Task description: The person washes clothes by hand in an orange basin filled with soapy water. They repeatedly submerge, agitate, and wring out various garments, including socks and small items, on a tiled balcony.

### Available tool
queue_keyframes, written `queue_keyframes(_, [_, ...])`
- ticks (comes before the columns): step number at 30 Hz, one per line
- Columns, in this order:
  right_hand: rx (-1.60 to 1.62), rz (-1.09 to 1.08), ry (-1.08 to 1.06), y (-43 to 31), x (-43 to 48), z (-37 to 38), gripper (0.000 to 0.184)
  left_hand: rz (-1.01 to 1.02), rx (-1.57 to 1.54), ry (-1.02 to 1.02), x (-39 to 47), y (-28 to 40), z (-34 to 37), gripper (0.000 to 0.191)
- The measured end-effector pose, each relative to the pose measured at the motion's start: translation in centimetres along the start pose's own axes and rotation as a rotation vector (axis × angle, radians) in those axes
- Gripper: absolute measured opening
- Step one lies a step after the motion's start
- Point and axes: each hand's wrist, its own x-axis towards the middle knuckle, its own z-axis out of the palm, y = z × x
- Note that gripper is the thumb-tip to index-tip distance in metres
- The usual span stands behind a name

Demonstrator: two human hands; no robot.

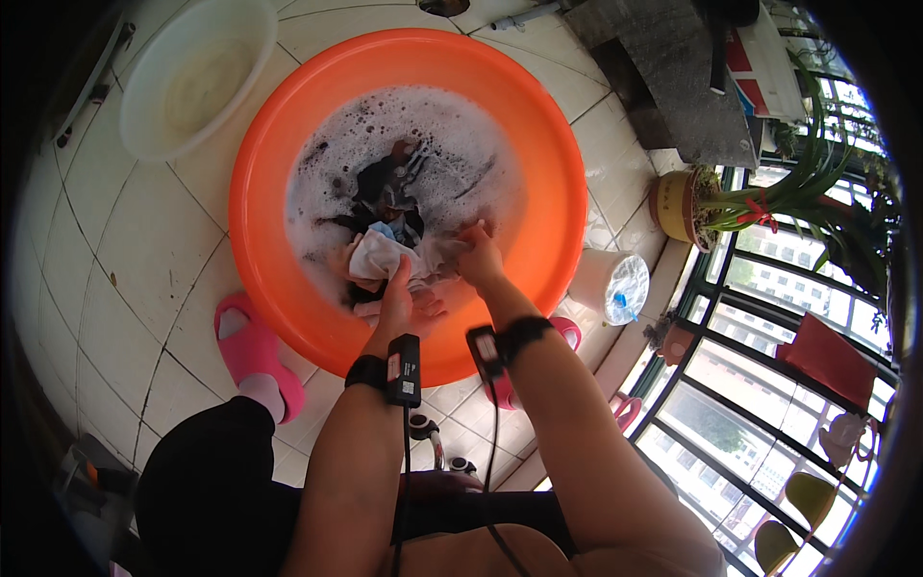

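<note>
A large orange plastic basin (551, 195) stands on the floor before me, holding sudsy water (461, 130) and dark wet cloth (382, 177). My left hand (400, 303) is at the near part of the water, its thumb on a wet white cloth (378, 256) that is bunched up above the suds. My right hand (479, 252) grips the right end of the pale cloth, its fingers curled at the water's surface. Beside the white cloth a bit of light blue fabric (382, 230) shows. The submerged parts of the laundry are hidden by foam.
A whitish plastic basin (137, 115) stands at the upper left on the tiled floor. Right of the orange basin are a white bucket (588, 281) with a clear cover and a potted plant (670, 205) near the barred window. My feet in pink slippers (241, 346) flank the basin.
</note>
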Motion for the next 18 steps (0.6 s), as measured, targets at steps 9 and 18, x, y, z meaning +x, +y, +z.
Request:
queue_keyframes(9, [-0.043,-0.262,0.442,-7.8,-7.7,-3.0,0.02,0.272,-0.053,-0.721,-2.1,-4.0,1.6,0.033])
queue_keyframes(18, [-0.153,-0.074,0.462,-10.8,-10.2,-5.0,0.031,0.188,-0.041,-0.909,-6.7,-5.0,2.6,0.032])
